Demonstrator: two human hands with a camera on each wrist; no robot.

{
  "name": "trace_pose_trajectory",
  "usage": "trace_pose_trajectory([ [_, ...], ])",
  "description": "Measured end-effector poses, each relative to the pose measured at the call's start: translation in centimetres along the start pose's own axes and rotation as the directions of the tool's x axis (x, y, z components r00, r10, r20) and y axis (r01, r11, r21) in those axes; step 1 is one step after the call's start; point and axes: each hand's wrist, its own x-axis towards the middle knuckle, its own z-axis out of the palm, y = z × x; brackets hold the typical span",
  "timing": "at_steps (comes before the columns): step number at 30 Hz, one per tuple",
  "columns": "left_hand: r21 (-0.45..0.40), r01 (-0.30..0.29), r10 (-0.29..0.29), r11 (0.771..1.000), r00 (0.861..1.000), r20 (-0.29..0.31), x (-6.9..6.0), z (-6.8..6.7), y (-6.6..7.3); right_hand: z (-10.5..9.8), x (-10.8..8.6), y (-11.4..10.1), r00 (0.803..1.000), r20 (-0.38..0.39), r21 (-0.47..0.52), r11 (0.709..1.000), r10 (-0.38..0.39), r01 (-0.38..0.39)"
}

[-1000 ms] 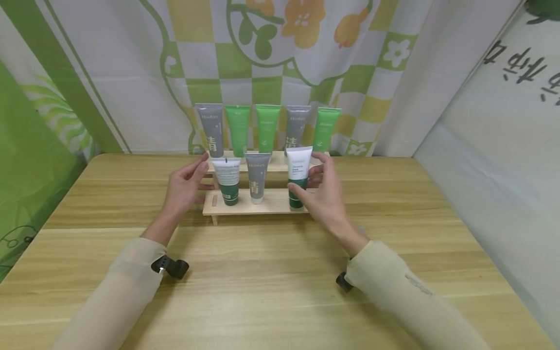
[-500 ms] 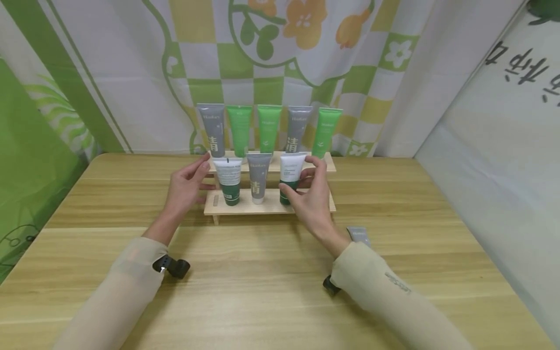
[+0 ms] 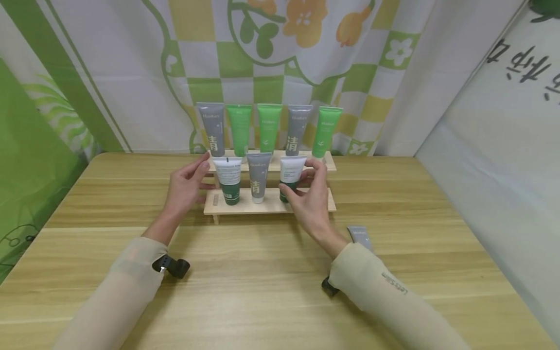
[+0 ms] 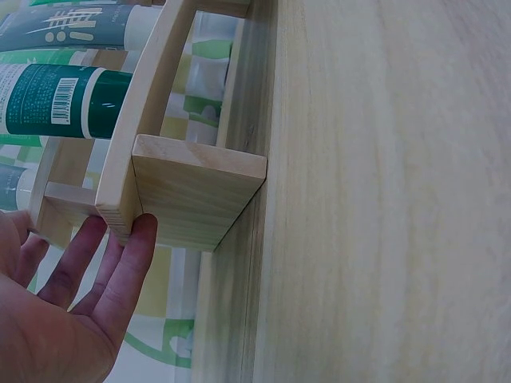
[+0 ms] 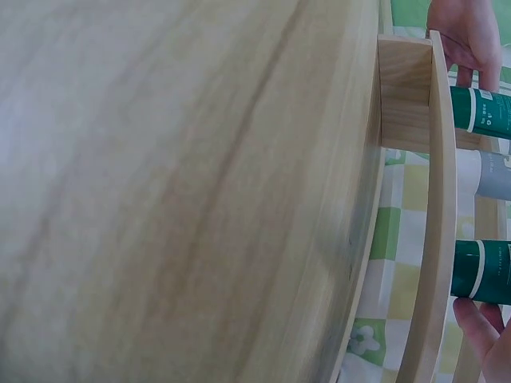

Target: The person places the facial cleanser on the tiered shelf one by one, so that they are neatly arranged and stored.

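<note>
In the head view a two-tier wooden rack (image 3: 273, 208) stands on the table. On its lower tier my right hand (image 3: 311, 201) pinches a white-and-dark-green squeeze tube (image 3: 292, 169) between thumb and fingers. That tube stands upright, cap down, right of a grey squeeze tube (image 3: 259, 176). A second white-and-green tube (image 3: 229, 179) stands at the lower tier's left. My left hand (image 3: 183, 187) is at the rack's left end. The left wrist view shows the left fingertips touching the rack's end (image 4: 120, 199), with the fingers extended. Part of the right hand is cut off in the right wrist view.
Several grey and green tubes, among them a green tube (image 3: 269, 127), stand along the upper tier. Another grey tube (image 3: 359, 235) lies on the wooden table (image 3: 245, 291) by my right forearm. A patterned curtain (image 3: 236, 58) hangs behind the rack.
My right hand has moved left and slightly down with the white-and-green tube, bringing it nearer the grey one. The lying grey tube has come out from behind my forearm. My left hand stays put.
</note>
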Motion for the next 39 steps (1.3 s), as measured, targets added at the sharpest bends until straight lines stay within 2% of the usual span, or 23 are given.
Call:
trace_pose_trajectory([
  [15,-0.006,0.007,-0.007,1.0,1.0,-0.007,0.2,0.1,-0.2,-0.1,-0.1,-0.1,1.0,0.022,-0.015,1.0,0.016,-0.016],
  [22,0.006,-0.002,0.002,1.0,1.0,-0.004,0.1,0.1,-0.1,-0.6,-0.2,-0.3,0.997,0.046,-0.068,0.996,0.061,-0.057],
  [28,-0.003,-0.003,0.003,1.0,1.0,0.013,0.0,0.0,0.0,-1.8,-0.5,-1.0,0.992,0.061,-0.026,0.994,0.107,-0.105],
  [34,0.0,-0.002,0.002,1.0,1.0,0.015,0.1,0.0,-0.1,-4.0,-0.8,-1.3,0.973,0.102,0.029,0.977,0.205,-0.209],
  [39,0.003,0.0,0.0,1.0,1.0,0.009,0.1,0.0,-0.1,-6.6,-1.2,-1.3,0.939,0.162,-0.02,0.952,0.304,-0.305],
])
